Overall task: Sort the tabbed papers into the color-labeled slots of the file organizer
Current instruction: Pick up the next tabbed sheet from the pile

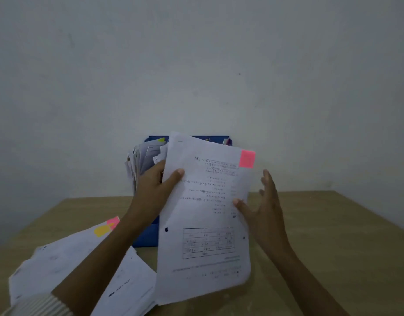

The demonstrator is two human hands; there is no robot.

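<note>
My left hand grips a printed sheet at its left edge, thumb on the face, fingers behind. My right hand is spread loose at the sheet's 3 o'clock edge, thumb tip touching the paper, holding nothing. Pink tab sits on the sheet's corner at 1 o'clock. The sheet is lifted in front of the blue file organizer, papers already in its slots. Loose paper pile on the tabletop at 8 o'clock, yellow and pink tabs showing.
</note>
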